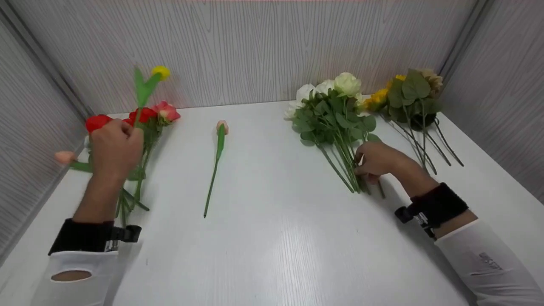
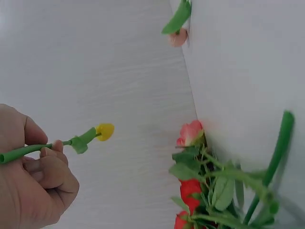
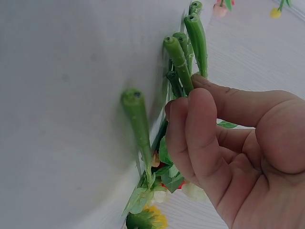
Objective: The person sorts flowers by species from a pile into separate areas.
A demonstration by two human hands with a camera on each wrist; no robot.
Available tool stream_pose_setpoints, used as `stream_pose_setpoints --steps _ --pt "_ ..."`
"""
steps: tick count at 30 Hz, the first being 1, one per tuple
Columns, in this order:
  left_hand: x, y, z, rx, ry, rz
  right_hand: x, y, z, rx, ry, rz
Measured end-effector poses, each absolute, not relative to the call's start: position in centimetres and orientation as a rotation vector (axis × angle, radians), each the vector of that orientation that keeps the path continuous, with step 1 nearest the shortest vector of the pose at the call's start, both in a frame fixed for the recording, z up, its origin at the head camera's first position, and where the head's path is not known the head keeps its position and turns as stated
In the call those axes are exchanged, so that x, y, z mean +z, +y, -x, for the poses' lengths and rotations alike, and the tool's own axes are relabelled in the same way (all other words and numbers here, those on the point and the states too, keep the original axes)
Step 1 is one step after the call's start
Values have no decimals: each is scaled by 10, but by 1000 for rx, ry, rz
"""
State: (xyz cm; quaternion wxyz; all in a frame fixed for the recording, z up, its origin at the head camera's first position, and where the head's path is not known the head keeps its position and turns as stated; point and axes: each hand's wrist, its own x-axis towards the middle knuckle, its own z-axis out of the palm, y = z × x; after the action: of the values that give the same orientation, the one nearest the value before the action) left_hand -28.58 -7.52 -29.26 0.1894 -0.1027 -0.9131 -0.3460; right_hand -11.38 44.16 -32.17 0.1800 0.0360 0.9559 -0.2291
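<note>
My left hand (image 1: 117, 146) pinches the green stem of a yellow tulip (image 1: 160, 73) and holds it upright above a bunch of red flowers (image 1: 98, 122). In the left wrist view the stem of this tulip (image 2: 106, 131) runs between thumb and fingers. My right hand (image 1: 376, 159) is at the lower stems of a bunch of white roses (image 1: 348, 84) lying on the table. Seen from the right wrist, thumb and fingertips pinch a green stem (image 3: 177, 59) among several others. Exactly how many stems it grips is hidden by the fingers.
A single peach tulip (image 1: 220, 142) lies mid-table (image 1: 263, 238). Another peach tulip (image 1: 66, 157) and a pink rose (image 1: 166, 111) lie with the red flowers at left. Yellow sunflowers (image 1: 377, 100) and brownish flowers (image 1: 432, 80) lie at back right. Grey panels (image 1: 238, 51) border the table.
</note>
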Motion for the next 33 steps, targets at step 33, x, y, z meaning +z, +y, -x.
stream_pose_setpoints --steps 33 --pt "-327 -12 264 -656 -3468 969 -323 445 116 -596 2708 -85"
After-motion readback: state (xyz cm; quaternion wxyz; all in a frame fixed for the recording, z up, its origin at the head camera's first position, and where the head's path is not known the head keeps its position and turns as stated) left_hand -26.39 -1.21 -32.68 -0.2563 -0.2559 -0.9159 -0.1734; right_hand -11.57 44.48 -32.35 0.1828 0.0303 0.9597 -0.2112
